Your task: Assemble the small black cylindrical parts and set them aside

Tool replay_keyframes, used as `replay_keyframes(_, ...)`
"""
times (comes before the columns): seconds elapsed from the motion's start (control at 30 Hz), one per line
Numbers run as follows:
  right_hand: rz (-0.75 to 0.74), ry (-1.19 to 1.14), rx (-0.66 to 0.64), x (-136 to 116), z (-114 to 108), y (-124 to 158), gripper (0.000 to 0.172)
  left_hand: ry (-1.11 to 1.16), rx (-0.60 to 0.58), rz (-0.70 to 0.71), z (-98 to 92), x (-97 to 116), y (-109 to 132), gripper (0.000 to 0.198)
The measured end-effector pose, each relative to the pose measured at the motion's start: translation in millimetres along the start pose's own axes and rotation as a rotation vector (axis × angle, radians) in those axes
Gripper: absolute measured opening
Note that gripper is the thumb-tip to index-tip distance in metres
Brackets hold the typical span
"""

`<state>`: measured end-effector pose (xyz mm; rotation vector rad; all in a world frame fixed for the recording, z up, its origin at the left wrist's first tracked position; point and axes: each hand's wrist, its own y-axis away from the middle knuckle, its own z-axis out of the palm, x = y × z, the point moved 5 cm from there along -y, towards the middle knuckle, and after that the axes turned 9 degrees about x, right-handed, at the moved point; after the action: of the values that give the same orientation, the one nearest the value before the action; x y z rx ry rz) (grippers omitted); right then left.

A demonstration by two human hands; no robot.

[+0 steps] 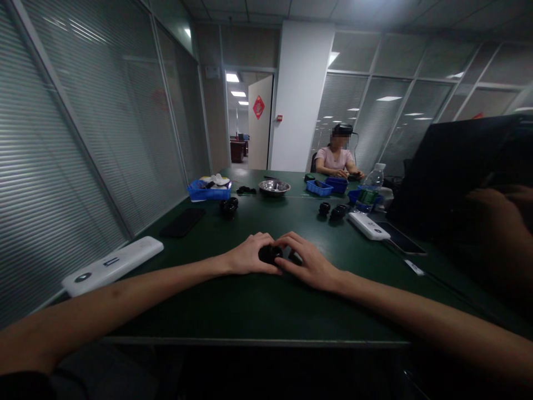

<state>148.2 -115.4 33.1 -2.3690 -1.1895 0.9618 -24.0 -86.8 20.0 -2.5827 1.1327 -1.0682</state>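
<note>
A small glossy black rounded piece [270, 254] is between my two hands, low over the green tabletop. My left hand [250, 255] curls round it from the left, thumb in front and fingers behind. From the other side my right hand [312, 262] has its thumb and fingers bent onto the same piece. A second dark bit [295, 258] shows beneath my right fingers; I cannot tell whether it is part of the piece. Similar black pieces [229, 207] lie beyond my left hand, and more black pieces [333, 211] lie beyond my right.
A metal bowl [274, 188], a filled blue basket [209, 190] and another blue basket [319, 188] stand farther back. White power banks [368, 226] lie either side, near dark phones [183, 222]. A bottle [372, 186] and large dark screen [445, 166] are right. Someone sits opposite [335, 158].
</note>
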Motion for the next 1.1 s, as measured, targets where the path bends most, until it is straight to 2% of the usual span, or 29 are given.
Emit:
replay_keyframes(0.07, -0.003, 0.001, 0.002, -0.2, -0.4, 0.0, 0.027, 0.015, 0.014, 0.018, -1.1, -0.2, -0.1, 0.048)
replay_keyframes(0.23, 0.0, -0.028, -0.016, -0.4, 0.2, 0.1, 0.028, 0.024, -0.098, 0.054, 1.2, 2.7, 0.9, 0.046)
replay_keyframes(0.43, -0.019, 0.003, 0.003, -1.7, -0.7, -0.3, 0.027, -0.057, 0.016, 0.0, -0.9, -0.7, -0.1, 0.052)
replay_keyframes(0.53, -0.014, -0.01, -0.002, -3.1, -1.8, -0.3, 0.027, -0.006, -0.022, 0.058, -0.5, 3.0, 0.6, 0.044)
replay_keyframes(0.63, -0.012, -0.021, -0.01, -3.4, -1.7, 0.1, 0.027, 0.019, -0.085, 0.056, 1.0, 4.6, 1.2, 0.042)
replay_keyframes(0.77, -0.015, -0.013, 0.005, -1.7, -0.6, -0.1, 0.027, -0.069, -0.005, -0.009, -0.8, 1.0, 0.2, 0.048)
replay_keyframes(0.83, -0.011, -0.014, 0.001, -1.0, 0.1, -0.4, 0.027, -0.078, 0.023, 0.004, -1.7, 1.3, 0.3, 0.046)
replay_keyframes(1.0, -0.01, -0.023, 0.0, -1.9, -0.6, -0.9, 0.028, 0.005, -0.071, 0.059, 0.9, 5.0, 2.1, 0.043)
replay_keyframes(1.1, -0.005, -0.012, -0.007, -2.7, -1.4, -0.6, 0.027, -0.043, -0.025, -0.018, -1.0, 0.4, 1.2, 0.044)
